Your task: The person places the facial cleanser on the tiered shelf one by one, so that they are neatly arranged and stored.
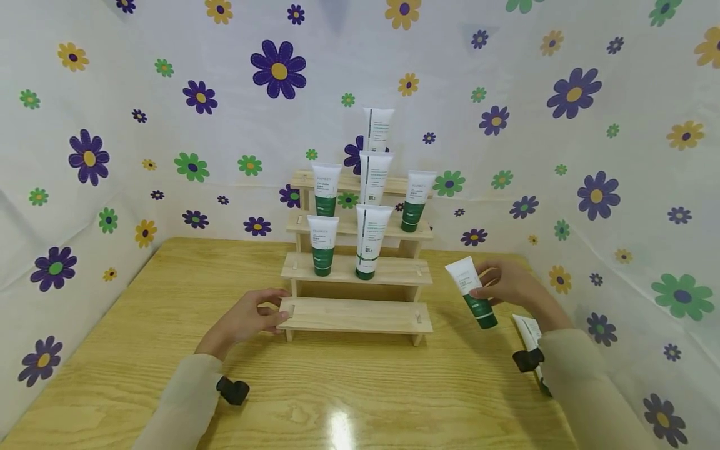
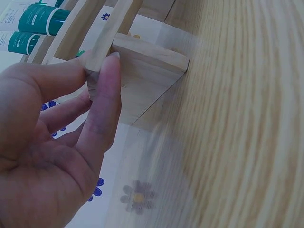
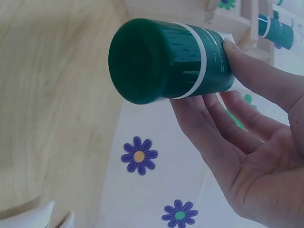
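My left hand (image 1: pixel 253 317) pinches the left end of the lowest step of a wooden stepped display stand (image 1: pixel 354 314). The left wrist view shows thumb and fingers on either side of that board's end (image 2: pixel 97 59). To the right of the stand, my right hand (image 1: pixel 509 284) holds a white squeeze tube with a green lower part and cap (image 1: pixel 472 292), tilted and raised above the table. Seen from the right wrist, its green cap (image 3: pixel 137 61) faces the camera, with the thumb and fingers around the tube's body.
Several matching tubes stand cap-down on the upper steps, including one at the front middle (image 1: pixel 374 240) and one at the right (image 1: pixel 417 200). Another white tube (image 1: pixel 527 331) lies on the wooden table (image 1: pixel 270 400), partly behind my right forearm. Flowered cloth (image 1: pixel 225 125) hangs behind.
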Demonstrator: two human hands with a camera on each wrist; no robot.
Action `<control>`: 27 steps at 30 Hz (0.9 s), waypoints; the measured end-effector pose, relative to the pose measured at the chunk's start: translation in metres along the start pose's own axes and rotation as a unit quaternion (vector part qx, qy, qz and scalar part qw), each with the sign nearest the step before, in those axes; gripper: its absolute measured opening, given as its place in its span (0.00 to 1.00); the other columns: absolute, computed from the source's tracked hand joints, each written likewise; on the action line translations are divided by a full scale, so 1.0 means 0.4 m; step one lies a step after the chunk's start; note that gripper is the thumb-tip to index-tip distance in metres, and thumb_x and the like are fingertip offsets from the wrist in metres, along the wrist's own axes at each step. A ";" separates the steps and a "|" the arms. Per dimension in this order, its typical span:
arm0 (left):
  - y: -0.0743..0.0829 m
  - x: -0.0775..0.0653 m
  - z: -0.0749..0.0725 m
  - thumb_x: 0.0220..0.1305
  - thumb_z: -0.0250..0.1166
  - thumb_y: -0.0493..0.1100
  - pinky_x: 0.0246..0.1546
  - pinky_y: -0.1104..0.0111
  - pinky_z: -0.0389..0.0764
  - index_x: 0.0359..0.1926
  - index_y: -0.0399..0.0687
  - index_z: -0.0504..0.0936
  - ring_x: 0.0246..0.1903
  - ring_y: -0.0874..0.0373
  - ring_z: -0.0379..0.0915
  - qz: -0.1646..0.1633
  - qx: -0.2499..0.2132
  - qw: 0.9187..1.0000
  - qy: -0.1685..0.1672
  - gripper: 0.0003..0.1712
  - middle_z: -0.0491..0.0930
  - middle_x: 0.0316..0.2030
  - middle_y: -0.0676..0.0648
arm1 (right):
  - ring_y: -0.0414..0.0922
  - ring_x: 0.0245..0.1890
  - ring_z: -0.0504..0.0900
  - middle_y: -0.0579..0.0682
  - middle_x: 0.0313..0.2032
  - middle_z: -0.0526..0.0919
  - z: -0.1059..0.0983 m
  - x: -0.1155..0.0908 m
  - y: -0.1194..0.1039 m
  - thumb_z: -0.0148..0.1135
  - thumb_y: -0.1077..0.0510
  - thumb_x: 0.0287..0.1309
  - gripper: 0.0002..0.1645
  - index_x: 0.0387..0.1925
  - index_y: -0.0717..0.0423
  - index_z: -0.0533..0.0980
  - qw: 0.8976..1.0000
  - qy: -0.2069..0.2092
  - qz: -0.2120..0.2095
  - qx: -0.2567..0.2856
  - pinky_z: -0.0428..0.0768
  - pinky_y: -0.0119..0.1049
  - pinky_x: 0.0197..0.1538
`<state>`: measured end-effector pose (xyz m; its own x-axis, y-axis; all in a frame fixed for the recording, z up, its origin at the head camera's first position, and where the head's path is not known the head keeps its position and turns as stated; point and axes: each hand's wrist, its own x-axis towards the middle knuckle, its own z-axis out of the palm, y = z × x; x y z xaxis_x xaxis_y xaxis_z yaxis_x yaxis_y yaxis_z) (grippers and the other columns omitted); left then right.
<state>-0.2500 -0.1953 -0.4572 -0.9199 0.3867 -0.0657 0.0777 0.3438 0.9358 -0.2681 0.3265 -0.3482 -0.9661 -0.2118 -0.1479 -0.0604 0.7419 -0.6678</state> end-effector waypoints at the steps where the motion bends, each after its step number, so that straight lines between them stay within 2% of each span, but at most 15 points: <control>1: 0.001 0.000 0.000 0.72 0.66 0.40 0.43 0.62 0.91 0.70 0.35 0.70 0.45 0.52 0.84 0.000 0.000 1.000 -0.001 0.30 0.73 0.56 0.32 | 0.49 0.40 0.86 0.70 0.50 0.83 0.000 0.001 -0.006 0.74 0.59 0.61 0.31 0.59 0.70 0.72 1.000 0.005 -0.003 0.001 0.91 0.49 0.44; 19: 0.004 0.000 0.005 0.73 0.65 0.40 0.43 0.62 0.91 0.70 0.36 0.70 0.45 0.53 0.83 -0.001 0.002 1.000 0.004 0.29 0.73 0.56 0.32 | 0.59 0.50 0.86 0.73 0.57 0.81 0.019 0.018 -0.101 0.72 0.59 0.63 0.36 0.66 0.70 0.68 0.993 0.096 -0.051 0.049 0.90 0.47 0.49; 23: 0.002 -0.001 0.005 0.73 0.66 0.40 0.43 0.62 0.91 0.70 0.35 0.70 0.44 0.53 0.83 0.002 -0.001 1.000 0.006 0.29 0.73 0.56 0.32 | 0.58 0.50 0.86 0.71 0.57 0.81 0.028 0.023 -0.120 0.72 0.58 0.63 0.34 0.65 0.68 0.70 0.989 0.118 -0.063 0.063 0.90 0.42 0.49; 27: -0.001 -0.001 0.005 0.73 0.66 0.40 0.43 0.62 0.91 0.70 0.35 0.70 0.44 0.53 0.83 0.002 -0.005 1.000 0.006 0.30 0.73 0.55 0.32 | 0.58 0.51 0.85 0.69 0.58 0.81 0.034 0.029 -0.135 0.72 0.57 0.64 0.32 0.64 0.65 0.71 0.985 0.135 -0.074 0.083 0.89 0.33 0.47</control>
<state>-0.2489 -0.1941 -0.4583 -0.9239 0.3781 -0.0588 0.0765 0.3332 0.9397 -0.2727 0.2753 -0.3238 -0.9827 -0.1163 0.1438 -0.1849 0.5975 -0.7803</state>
